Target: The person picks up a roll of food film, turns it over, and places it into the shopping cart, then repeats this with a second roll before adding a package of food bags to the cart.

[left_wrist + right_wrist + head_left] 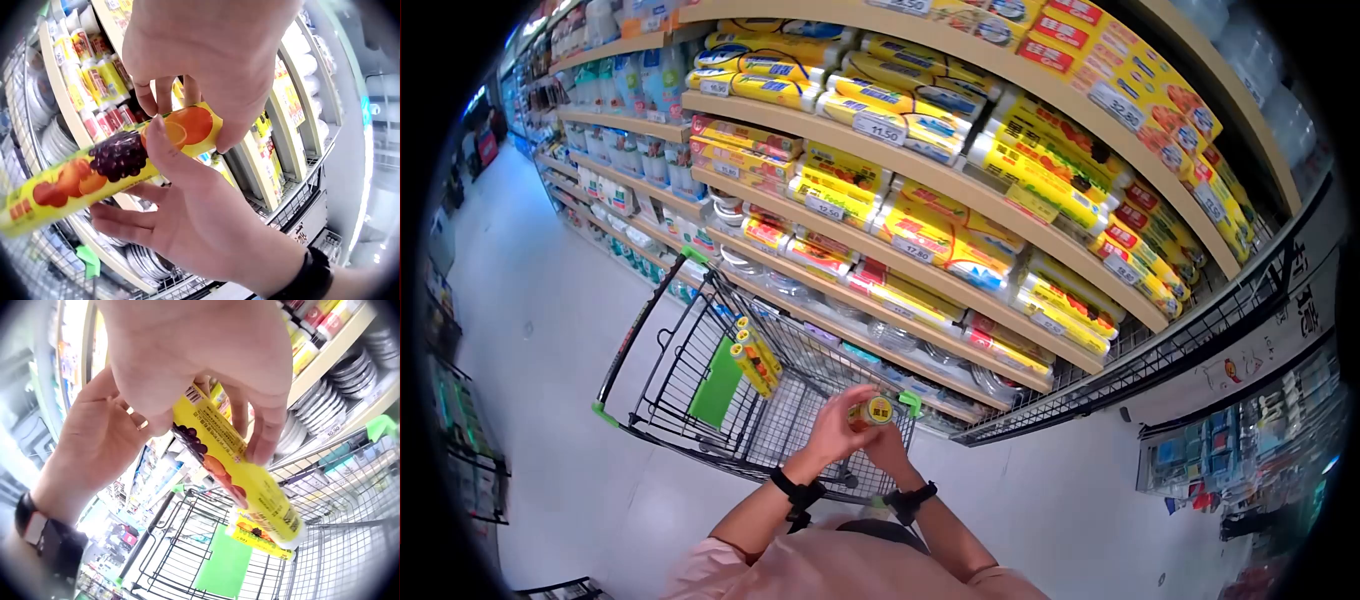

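Note:
Both hands hold a yellow roll printed with fruit (69, 181) over the near end of a shopping cart (785, 425). My left hand (837, 428) grips one end of the roll, thumb on one side and fingers on the other. From the other side, my right hand (888, 455) holds it, its thumb (164, 147) laid across the printed face and its fingers beneath. In the right wrist view, small print and a barcode show on the roll's back. Similar yellow rolls (755, 370) lie in the cart beside its green panel (715, 385).
Shelves (960, 180) packed with yellow rolls and boxes rise right behind the cart, price tags along their edges. Stacked foil dishes (353, 375) fill a low shelf. A wire rack (1040, 420) with a sign stands to the right. Pale aisle floor (560, 330) runs off leftward.

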`<state>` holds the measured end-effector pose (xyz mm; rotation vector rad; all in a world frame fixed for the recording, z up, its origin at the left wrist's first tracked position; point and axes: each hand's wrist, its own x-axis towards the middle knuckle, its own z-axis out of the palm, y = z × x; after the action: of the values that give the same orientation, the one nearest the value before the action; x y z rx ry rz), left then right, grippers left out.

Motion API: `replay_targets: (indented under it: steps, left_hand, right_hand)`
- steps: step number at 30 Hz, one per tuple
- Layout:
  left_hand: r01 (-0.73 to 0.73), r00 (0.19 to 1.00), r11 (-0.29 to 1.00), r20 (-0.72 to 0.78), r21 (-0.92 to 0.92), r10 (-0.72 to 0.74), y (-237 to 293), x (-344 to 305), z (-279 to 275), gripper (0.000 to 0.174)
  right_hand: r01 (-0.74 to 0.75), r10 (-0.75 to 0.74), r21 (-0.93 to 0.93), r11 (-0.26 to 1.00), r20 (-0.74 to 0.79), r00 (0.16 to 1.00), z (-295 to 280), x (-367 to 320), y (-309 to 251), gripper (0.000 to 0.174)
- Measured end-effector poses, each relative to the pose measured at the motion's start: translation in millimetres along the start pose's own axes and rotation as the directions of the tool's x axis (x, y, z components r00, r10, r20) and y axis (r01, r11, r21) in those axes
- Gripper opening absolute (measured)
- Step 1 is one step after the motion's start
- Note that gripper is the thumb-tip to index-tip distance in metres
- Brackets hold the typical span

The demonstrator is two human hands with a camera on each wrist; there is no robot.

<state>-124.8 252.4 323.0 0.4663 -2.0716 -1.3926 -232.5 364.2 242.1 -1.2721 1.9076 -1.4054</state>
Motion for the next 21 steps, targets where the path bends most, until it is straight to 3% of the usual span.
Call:
replay_targets:
  steps: [2, 3, 6, 7, 8, 9, 13, 14, 15, 17, 20, 21]
  left_hand:
    - [0.029, 0.999, 0.996, 0.042, -0.079, -0.026, 25.2, 3.1, 23.3, 0.062]
    - [0.023, 0.999, 1.0, 0.035, 0.015, -0.023, 25.1, 0.4, 32.4, 0.059]
    - [-0.012, 1.0, 0.958, -0.006, 0.288, 0.014, -13.1, -2.8, 49.1, 0.044]
    - [0.026, 1.0, 0.953, -0.003, 0.303, -0.026, -23.9, -7.6, 51.5, 0.042]
    - [0.065, 0.998, 0.946, -0.003, 0.317, -0.067, -32.6, -12.4, 53.9, 0.041]
    - [0.105, 0.994, 0.939, -0.004, 0.329, -0.109, -29.9, -15.6, 57.7, 0.039]
    - [0.163, 0.982, 0.961, -0.128, 0.222, -0.137, -28.0, -18.9, 71.3, 0.037]
    - [0.276, 0.959, 0.95, -0.11, 0.144, -0.262, -24.8, -17.0, 71.9, 0.035]
    - [0.314, 0.943, 0.946, -0.092, -0.084, -0.321, -16.4, -14.0, 74.6, 0.034]
    - [0.346, 0.911, 0.786, -0.017, -0.512, -0.412, -3.2, -5.1, 80.9, 0.035]
    - [0.219, 0.941, 0.746, -0.067, -0.629, -0.332, 12.4, 15.4, 74.9, 0.046]
    - [0.166, 0.953, 0.75, -0.092, -0.64, -0.289, 19.5, 23.8, 69.0, 0.047]
  right_hand:
    - [0.027, -0.017, 0.1, 0.995, -0.098, 0.995, -28.5, -4.9, -1.7, 0.019]
    - [0.04, -0.019, 0.149, 0.988, -0.141, 0.99, -42.1, -9.4, -1.2, 0.018]
    - [-0.114, 0.172, 0.334, 0.936, -0.151, 0.973, -89.1, -18.0, 1.9, 0.021]
    - [-0.164, 0.236, 0.394, 0.905, -0.141, 0.961, -101.7, -18.4, 0.9, 0.022]
    - [-0.106, 0.267, 0.577, 0.81, -0.202, 0.942, -116.9, -18.2, -24.9, 0.02]
    - [-0.078, 0.225, 0.534, 0.842, -0.215, 0.95, -132.9, -22.9, -21.7, 0.023]
    - [-0.006, 0.232, 0.691, 0.723, -0.236, 0.944, -175.8, -34.1, -26.4, 0.027]
    - [0.001, 0.234, 0.739, 0.674, -0.214, 0.948, -184.5, -37.1, -24.5, 0.027]
    - [0.009, 0.229, 0.781, 0.624, -0.194, 0.954, -193.3, -38.1, -23.4, 0.028]
    - [0.035, 0.167, 0.852, 0.522, -0.143, 0.976, -207.2, -37.7, -23.5, 0.029]
    - [-0.017, 0.14, 0.9, 0.435, -0.05, 0.989, -231.1, -34.2, -15.7, 0.032]
    - [0.024, 0.169, 0.901, 0.433, -0.107, 0.98, -238.5, -33.8, -31.5, 0.033]
